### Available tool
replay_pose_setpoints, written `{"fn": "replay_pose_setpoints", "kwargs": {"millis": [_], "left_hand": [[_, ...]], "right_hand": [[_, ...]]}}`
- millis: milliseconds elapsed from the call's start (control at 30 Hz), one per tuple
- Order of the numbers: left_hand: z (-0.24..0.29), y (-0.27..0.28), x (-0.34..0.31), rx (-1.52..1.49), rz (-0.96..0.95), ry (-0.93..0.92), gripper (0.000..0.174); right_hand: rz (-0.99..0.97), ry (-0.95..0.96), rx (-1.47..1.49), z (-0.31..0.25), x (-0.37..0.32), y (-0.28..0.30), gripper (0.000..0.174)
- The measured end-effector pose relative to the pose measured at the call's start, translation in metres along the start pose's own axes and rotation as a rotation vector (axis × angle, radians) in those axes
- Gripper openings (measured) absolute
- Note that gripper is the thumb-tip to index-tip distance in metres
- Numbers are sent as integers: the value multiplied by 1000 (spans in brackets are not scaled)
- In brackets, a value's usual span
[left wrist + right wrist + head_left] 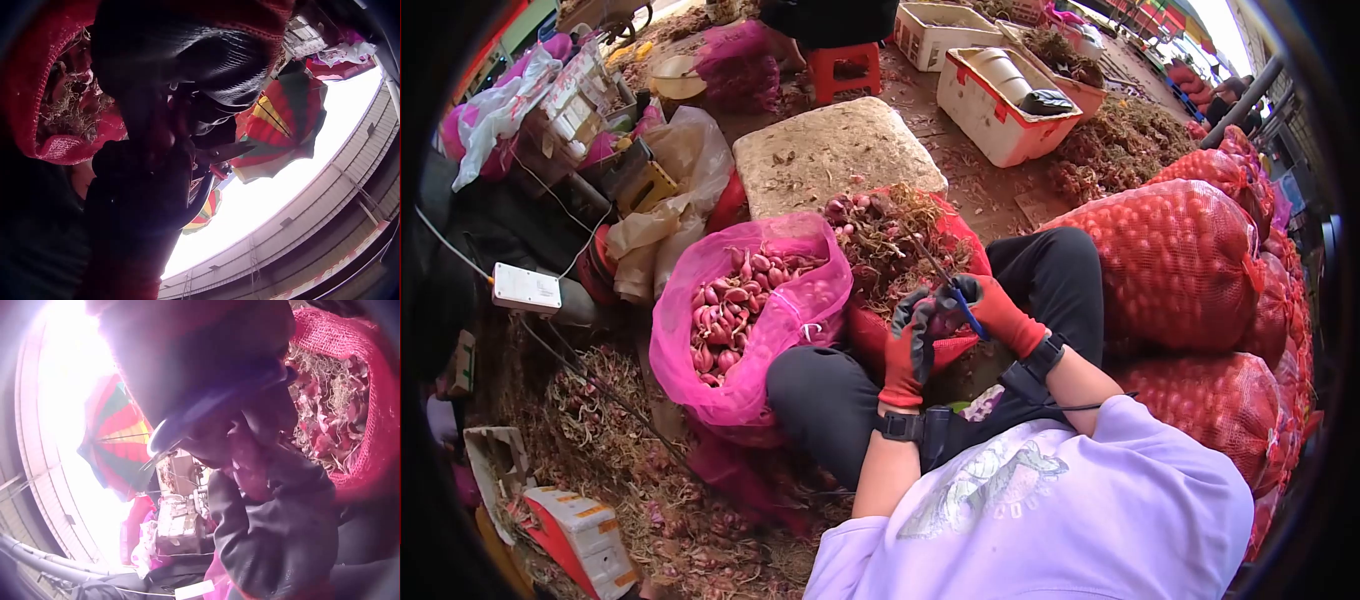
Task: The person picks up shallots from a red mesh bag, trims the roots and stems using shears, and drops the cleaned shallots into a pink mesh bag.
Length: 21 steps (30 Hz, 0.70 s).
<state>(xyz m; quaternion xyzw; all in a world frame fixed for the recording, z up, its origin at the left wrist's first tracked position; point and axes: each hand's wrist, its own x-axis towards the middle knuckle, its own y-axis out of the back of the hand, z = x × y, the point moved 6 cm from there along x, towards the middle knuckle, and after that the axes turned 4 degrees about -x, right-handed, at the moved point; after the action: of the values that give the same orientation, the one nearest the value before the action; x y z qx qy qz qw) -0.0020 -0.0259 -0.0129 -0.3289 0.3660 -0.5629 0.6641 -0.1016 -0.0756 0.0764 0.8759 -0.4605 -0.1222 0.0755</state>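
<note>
Both hands wear red gloves with dark grey palms and meet over a red mesh sack [968,236] of shallots with dry roots and stalks. My left hand [908,348] pinches a shallot [250,464], mostly covered by its fingers in the head view. In my right hand [1002,318] is a pair of scissors with a blue handle [972,316]. Their pointed blade [229,152] shows beside the fingers in the left wrist view. Left of the hands stands an open pink mesh bag [668,335] holding cleaner, loose shallots [735,310].
Full red mesh sacks [1165,265] are stacked on the right. A worn foam box lid [830,150] lies ahead, with a white and red crate [1000,110] beyond it. Dry trimmings [600,410] cover the ground at left, near a cable with a white box [527,288].
</note>
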Motion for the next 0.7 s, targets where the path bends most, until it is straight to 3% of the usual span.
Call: {"fn": "replay_pose_setpoints", "kwargs": {"millis": [100, 167, 233, 300, 333, 367, 433, 533, 600, 700], "left_hand": [[-13, -4, -4, -416, -150, 265, 22], [2, 5, -6, 364, -136, 51, 28], [11, 7, -11, 568, -50, -9, 34], [9, 7, -10, 194, 94, 72, 40], [9, 7, -9, 9, 167, 109, 43], [13, 9, -9, 58, 235, 89, 47], [18, 7, -9, 64, 199, 65, 47], [31, -4, -6, 179, 219, -77, 45], [38, -6, -7, 238, 263, -139, 45], [27, -3, -3, 161, 243, -67, 43]], "right_hand": [[147, 209, -265, -14, -5, -9, 16], [236, 427, -519, -12, -7, -19, 14], [87, 35, 9, 27, 0, -20, 17], [15, -359, 434, 56, -7, -19, 28], [47, -272, 207, 54, -9, -8, 32], [76, -185, -20, 51, -12, 1, 36], [147, 65, -537, 18, -21, 10, 47], [98, 52, -851, 10, -47, 22, 52], [130, 48, -850, 6, -60, 25, 53], [163, 114, -918, -3, -71, 24, 54]]}}
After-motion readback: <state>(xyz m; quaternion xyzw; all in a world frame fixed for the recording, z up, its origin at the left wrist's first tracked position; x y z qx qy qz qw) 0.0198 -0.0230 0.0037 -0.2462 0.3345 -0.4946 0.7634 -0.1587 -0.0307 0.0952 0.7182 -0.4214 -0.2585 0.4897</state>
